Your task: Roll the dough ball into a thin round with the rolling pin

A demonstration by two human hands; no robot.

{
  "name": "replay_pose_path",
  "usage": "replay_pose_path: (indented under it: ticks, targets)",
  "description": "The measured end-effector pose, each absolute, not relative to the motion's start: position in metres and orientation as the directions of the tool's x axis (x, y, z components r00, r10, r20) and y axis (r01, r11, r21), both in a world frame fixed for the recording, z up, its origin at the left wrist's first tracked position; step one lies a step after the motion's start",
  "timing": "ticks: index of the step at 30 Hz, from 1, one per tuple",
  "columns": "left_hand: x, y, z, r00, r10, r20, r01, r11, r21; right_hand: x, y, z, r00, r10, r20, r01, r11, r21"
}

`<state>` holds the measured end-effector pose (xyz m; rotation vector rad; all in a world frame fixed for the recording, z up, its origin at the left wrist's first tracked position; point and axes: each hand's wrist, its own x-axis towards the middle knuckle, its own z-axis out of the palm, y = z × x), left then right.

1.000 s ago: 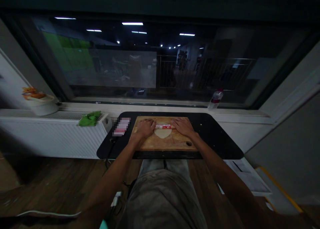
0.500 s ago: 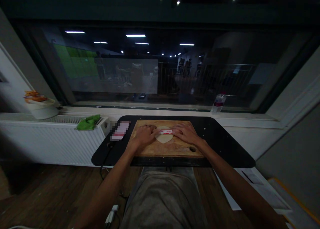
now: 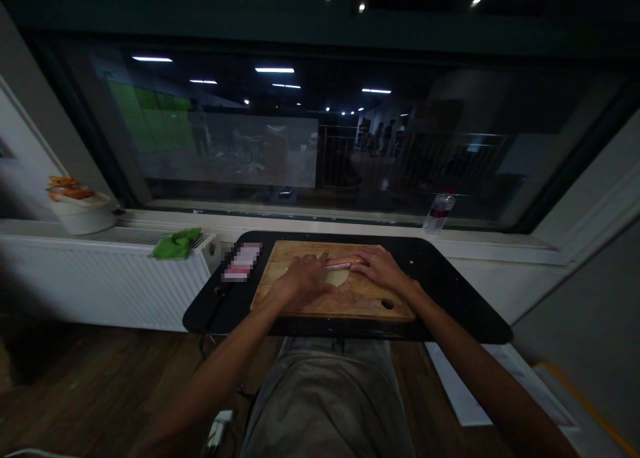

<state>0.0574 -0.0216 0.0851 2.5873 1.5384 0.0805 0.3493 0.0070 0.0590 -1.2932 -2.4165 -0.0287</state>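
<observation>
A wooden cutting board (image 3: 300,303) lies on a black table (image 3: 450,298) in front of me. A pale round of dough (image 3: 340,279) rests on the board, partly hidden by my hands. My left hand (image 3: 303,281) lies flat on the dough's left side with its fingers stretched out. My right hand (image 3: 377,268) presses on the right end of a red-and-white roller (image 3: 337,265) that lies across the dough's far edge, tilted slightly. The board has a round hole (image 3: 387,304) near its front right corner.
A blurred pink-and-white object (image 3: 240,261) lies left of the board. A plastic bottle (image 3: 439,213) stands on the windowsill. On the white radiator (image 3: 100,278) at the left sit a green cloth (image 3: 176,243) and a white bowl (image 3: 83,211). Dark window glass lies beyond.
My left hand has come off the roller's left end and moved onto the dough. The roller now sits tilted at the dough's far edge under my right hand. The camera dipped slightly.
</observation>
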Motion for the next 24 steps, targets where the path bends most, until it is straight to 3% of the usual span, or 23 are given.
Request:
replay_pose_path:
  ticks: [9, 16, 24]
  targets:
    - [0.053, -0.006, 0.088, 0.505, 0.862, -0.048, 0.858, -0.496, 0.132, 0.344, 0.010, 0.047, -0.458, 0.787, 0.413, 0.818, 0.555, -0.150]
    - [0.056, -0.011, 0.076, 0.468, 0.880, 0.086, 0.865, -0.476, 0.162, 0.339, 0.004, 0.033, -0.449, 0.752, 0.482, 0.813, 0.568, -0.130]
    - [0.032, 0.026, 0.078, 0.659, 0.752, 0.025, 0.723, -0.642, 0.254, 0.336, 0.000, 0.035, -0.453, 0.741, 0.496, 0.809, 0.576, -0.121]
